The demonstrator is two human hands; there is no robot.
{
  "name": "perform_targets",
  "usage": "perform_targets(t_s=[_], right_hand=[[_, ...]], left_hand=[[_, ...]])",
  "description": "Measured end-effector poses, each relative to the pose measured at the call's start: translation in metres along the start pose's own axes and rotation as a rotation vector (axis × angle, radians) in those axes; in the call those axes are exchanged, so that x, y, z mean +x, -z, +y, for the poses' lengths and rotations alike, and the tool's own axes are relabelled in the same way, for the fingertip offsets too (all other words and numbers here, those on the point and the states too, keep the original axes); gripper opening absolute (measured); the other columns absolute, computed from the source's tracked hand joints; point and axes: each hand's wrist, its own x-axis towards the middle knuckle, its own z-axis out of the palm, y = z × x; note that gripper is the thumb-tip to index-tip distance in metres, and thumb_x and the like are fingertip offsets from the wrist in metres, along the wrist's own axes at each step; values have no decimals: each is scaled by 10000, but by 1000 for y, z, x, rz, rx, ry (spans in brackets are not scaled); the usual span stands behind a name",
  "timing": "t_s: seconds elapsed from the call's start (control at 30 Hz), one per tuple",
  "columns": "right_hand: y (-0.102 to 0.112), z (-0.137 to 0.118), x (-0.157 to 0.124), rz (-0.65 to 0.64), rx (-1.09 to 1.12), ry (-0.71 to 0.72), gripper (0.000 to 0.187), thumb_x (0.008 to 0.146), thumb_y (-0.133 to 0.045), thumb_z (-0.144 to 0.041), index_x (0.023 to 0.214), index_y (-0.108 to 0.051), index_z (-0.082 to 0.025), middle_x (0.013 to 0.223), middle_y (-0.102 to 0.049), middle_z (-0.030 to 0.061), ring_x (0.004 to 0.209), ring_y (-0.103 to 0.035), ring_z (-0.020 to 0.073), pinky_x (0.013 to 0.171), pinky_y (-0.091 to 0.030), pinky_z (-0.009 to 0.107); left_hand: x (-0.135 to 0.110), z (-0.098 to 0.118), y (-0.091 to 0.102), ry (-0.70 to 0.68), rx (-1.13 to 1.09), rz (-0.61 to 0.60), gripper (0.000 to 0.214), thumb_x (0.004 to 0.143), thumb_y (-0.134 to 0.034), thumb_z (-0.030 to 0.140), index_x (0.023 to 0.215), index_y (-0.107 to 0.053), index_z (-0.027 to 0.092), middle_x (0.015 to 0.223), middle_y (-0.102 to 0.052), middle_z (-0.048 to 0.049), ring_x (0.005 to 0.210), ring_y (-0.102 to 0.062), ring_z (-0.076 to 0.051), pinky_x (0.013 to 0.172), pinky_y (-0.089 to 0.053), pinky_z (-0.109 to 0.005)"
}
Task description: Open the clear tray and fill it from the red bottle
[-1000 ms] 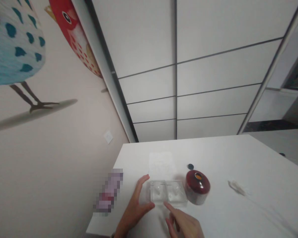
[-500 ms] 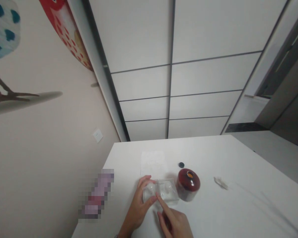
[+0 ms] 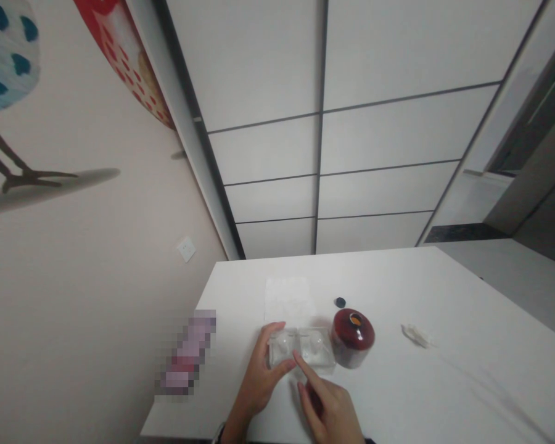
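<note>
A clear plastic tray [image 3: 317, 354] with two round hollows lies on the white table [image 3: 444, 382]. My left hand [image 3: 261, 379] grips its left end, thumb on the near edge and fingers curled over the far side. With my right hand [image 3: 328, 404] I point my index finger at the tray's near edge, around the middle; the other fingers are curled in. A dark red round jar [image 3: 353, 337] with an orange opening on top stands against the tray's right side.
A small black cap [image 3: 340, 301] lies behind the jar. A flat clear plastic sheet [image 3: 287, 298] lies behind the tray. Some crumpled white wrapping [image 3: 415, 333] sits to the right. A blurred-out pink object [image 3: 187, 354] lies at the table's left edge, by the wall.
My left hand has closed round the tray's left end, having stood open beside it a second ago. My right index finger has moved up to the tray's near edge.
</note>
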Motion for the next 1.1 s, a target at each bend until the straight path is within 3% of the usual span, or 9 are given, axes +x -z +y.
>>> perform_targets(t_s=[0.13,0.33,0.47,0.6,0.7,0.9,1.03,1.1], right_hand=[[4,-1,0,-9,32,0,501,1122,-372,-381,1519,-569,-146,656,-731,32,521,-687,173,566,-566,238],[9,-6,4,-3,46,23,490,1121,-394,-363,1552,-530,-175,698,-756,23,530,-696,168,559,-564,237],[10,-7,4,7,53,24,486,1119,-404,-360,1554,-528,-183,706,-758,23,537,-699,165,560,-563,232],[10,-6,4,6,73,18,484,1116,-417,-350,1562,-519,-194,728,-768,22,555,-710,162,571,-567,230],[10,-7,4,-5,78,6,485,1115,-420,-349,1565,-516,-195,745,-777,26,575,-722,164,589,-577,232],[11,-7,4,-13,72,-9,484,1119,-410,-367,1560,-522,-201,762,-787,30,583,-728,166,612,-592,234],[11,-8,4,-15,68,-12,487,1120,-403,-383,1549,-535,-195,753,-785,33,575,-723,167,599,-592,232],[11,-8,4,-17,66,-19,488,1120,-402,-387,1546,-538,-193,753,-783,33,577,-723,168,586,-588,232]], left_hand=[[1,-4,1,-3,-5,2,521,780,-843,420,1199,-598,229,1342,-596,-106,1376,-502,-360,1216,-336,-535],[-2,-5,1,6,-7,-12,606,811,-837,389,1336,-571,248,1496,-540,-118,1478,-434,-347,1276,-255,-536],[-2,-1,1,0,-35,4,553,799,-842,376,1262,-567,248,1412,-593,-106,1435,-483,-345,1249,-307,-548],[-1,3,1,-20,37,-43,501,842,-806,366,1280,-596,247,1536,-519,-116,1512,-400,-342,1289,-225,-545],[-2,3,1,-18,27,-34,474,841,-807,368,1238,-580,243,1497,-548,-120,1493,-428,-346,1276,-254,-560],[-4,2,0,-32,66,-49,517,886,-761,354,1341,-539,248,1577,-478,-130,1532,-379,-339,1294,-226,-560],[-3,2,0,-28,26,-14,516,860,-788,358,1287,-517,252,1450,-555,-115,1457,-456,-332,1263,-284,-565],[-3,3,0,-31,41,-25,535,870,-779,362,1322,-512,258,1482,-529,-114,1477,-430,-328,1274,-262,-560]])
